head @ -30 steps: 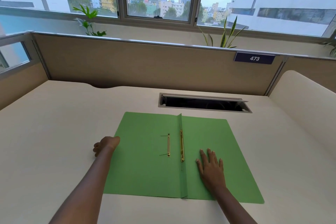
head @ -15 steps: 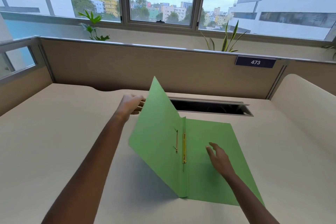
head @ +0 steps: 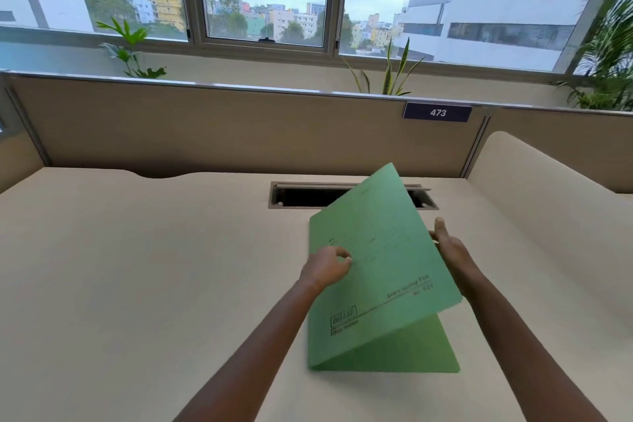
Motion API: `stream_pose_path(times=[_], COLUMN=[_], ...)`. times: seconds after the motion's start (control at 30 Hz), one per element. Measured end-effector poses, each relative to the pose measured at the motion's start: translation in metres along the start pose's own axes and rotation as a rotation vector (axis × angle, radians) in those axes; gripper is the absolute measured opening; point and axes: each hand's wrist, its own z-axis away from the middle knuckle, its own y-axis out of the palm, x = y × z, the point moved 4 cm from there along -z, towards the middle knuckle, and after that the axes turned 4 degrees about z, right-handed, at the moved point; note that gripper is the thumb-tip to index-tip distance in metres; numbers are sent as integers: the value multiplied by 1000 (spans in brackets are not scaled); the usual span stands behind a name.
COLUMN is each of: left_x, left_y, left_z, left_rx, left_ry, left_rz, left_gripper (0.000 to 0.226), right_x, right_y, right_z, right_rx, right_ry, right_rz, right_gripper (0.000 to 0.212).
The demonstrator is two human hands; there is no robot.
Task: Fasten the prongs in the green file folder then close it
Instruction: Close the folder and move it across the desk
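Left hand sits just left of centre frame, fingers curled loosely with thumb and forefinger nearly meeting, and the fingertips rest against the printed outer face of the green file folder near its left edge. Whether it truly pinches the cover or only presses it, I cannot tell. The left forearm runs up from the bottom edge of the frame, angled to the right toward the folder.

The folder is in the centre right of the frame, on the beige desk. Its front cover is tilted up off the back cover, hinged along the left fold, with a wedge of gap open on the lower right. The back cover lies flat on the desk. Black print shows on the cover's lower half, too blurred to read. The prongs are hidden under the cover.

Right hand is at the cover's right edge, thumb pointing up and fingers behind the edge, mostly out of sight; it has hold of that edge. The right forearm comes in from the bottom right corner.

Behind the folder, the raised cover partly covers a dark cable slot in the desk. Further up, a partition carries a label reading 473 at upper right, and plants stand before the windows.
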Motion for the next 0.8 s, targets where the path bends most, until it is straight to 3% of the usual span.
stream_pose_path(times=[0.1, 0.2, 0.37, 0.6, 0.67, 0.73, 0.8], left_x=[23, 38, 51, 60, 63, 65, 66], left_y=[20, 29, 31, 31, 33, 33, 33], left_z=[-3, -1, 3, 5, 7, 7, 5], left_rx=[6, -16, -60, -128, -121, -121, -116], left_ry=[-128, -225, -320, -412, -427, -439, -444], left_rz=[-98, -127, -124, -10, 26, 72, 126], left_gripper=[33, 33, 40, 41, 41, 40, 39], right_x=[-16, -37, -64, -101, -109, -117, -122], right_y=[-18, -27, -7, 63, 75, 82, 84], right_z=[-8, -13, -5, 10, 16, 18, 18], right_rx=[19, -31, -76, 54, 74, 76, 61], right_ry=[84, 92, -36, -245, -259, -280, -265], right_rz=[-31, 178, 711, 1022, 1020, 1022, 1036], right_gripper=[57, 48, 46, 56, 77, 120, 133])
